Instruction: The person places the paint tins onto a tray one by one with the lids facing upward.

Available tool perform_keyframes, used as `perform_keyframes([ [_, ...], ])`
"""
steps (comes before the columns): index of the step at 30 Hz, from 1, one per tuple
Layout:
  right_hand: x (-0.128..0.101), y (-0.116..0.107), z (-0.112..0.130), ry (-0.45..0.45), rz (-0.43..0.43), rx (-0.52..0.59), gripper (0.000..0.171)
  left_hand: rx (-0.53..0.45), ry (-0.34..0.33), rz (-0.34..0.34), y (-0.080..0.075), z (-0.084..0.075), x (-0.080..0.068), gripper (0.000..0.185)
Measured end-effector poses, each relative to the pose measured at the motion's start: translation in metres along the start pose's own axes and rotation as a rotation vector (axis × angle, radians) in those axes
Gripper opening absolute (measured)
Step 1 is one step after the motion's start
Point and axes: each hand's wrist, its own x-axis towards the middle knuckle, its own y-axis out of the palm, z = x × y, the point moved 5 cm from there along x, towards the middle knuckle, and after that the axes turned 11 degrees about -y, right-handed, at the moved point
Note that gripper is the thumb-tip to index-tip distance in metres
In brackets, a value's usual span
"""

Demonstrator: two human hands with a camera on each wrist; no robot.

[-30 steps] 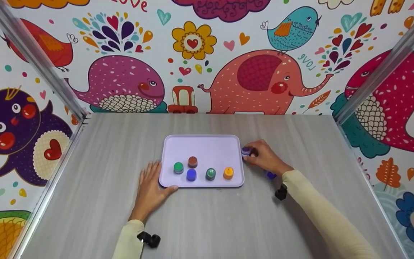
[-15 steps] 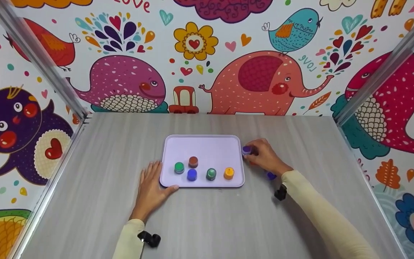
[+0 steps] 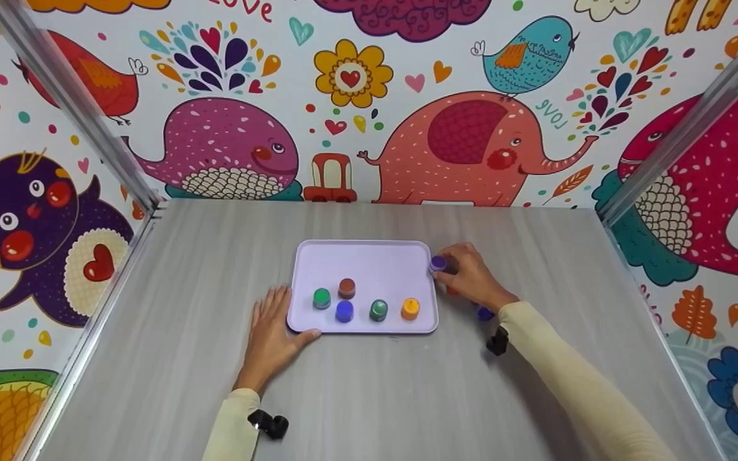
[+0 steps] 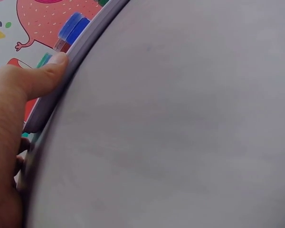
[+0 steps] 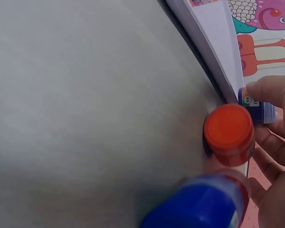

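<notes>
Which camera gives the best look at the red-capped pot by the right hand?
The right wrist view: the red-capped pot fills the frame, standing on the table under the right hand. In the head view the hand almost hides it. The left wrist view misses it.

Bright, even light with soft shadows; sharp head view; blurred, close-up wrist views

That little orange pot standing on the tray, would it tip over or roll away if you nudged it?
Probably not easily. The orange pot looks short and squat and stands upright on the flat tray, so a nudge would likely slide it. Laid on its side, its round shape could roll. It seems small and light, since the right hand pinches a similar purple pot with its fingertips.
</notes>
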Motion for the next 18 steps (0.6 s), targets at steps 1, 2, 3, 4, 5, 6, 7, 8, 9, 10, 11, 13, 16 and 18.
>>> perform_keyframes([
  [1, 0.001, 0.001, 0.001, 0.002, 0.006, 0.0, 0.037, -0.001, 0.0, 0.0, 0.0, 0.0, 0.0, 0.112],
  [2, 0.002, 0.003, 0.001, 0.003, 0.01, 0.0, 0.038, -0.001, 0.002, 0.001, 0.001, 0.0, 0.0, 0.112],
  [3, 0.002, 0.004, 0.001, 0.006, 0.015, 0.0, 0.038, -0.002, 0.003, 0.002, 0.002, 0.0, 0.0, 0.112],
  [4, 0.003, 0.005, 0.002, 0.007, 0.019, 0.002, 0.038, -0.004, 0.005, 0.003, 0.002, -0.001, 0.0, 0.112],
  [5, 0.004, 0.006, 0.002, 0.007, 0.023, 0.001, 0.038, -0.007, 0.006, 0.004, 0.002, -0.001, 0.0, 0.112],
  [6, 0.005, 0.008, 0.003, 0.006, 0.024, 0.002, 0.038, -0.01, 0.007, 0.006, 0.003, -0.001, 0.0, 0.112],
  [7, 0.005, 0.009, 0.004, 0.003, 0.027, 0.004, 0.038, -0.012, 0.008, 0.006, 0.003, -0.002, 0.0, 0.113],
  [8, 0.006, 0.011, 0.005, -0.001, 0.029, 0.005, 0.037, -0.015, 0.008, 0.006, 0.003, -0.002, 0.0, 0.113],
  [9, 0.008, 0.013, 0.006, -0.008, 0.032, 0.006, 0.037, -0.016, 0.007, 0.006, 0.003, -0.001, 0.0, 0.112],
  [10, 0.009, 0.015, 0.008, -0.014, 0.035, 0.007, 0.037, -0.019, 0.009, 0.004, 0.003, -0.001, 0.0, 0.112],
  [11, 0.01, 0.016, 0.009, -0.021, 0.035, 0.009, 0.037, -0.02, 0.007, 0.004, 0.003, -0.001, 0.0, 0.113],
  [13, 0.013, 0.021, 0.012, -0.033, 0.035, 0.016, 0.036, -0.02, 0.008, -0.002, 0.002, -0.001, 0.0, 0.112],
  [16, 0.019, 0.028, 0.018, -0.051, 0.031, 0.026, 0.035, -0.021, 0.005, -0.008, 0.001, 0.0, -0.001, 0.113],
  [18, 0.022, 0.033, 0.022, -0.06, 0.029, 0.029, 0.034, -0.016, 0.002, -0.008, 0.001, 0.001, -0.001, 0.112],
])
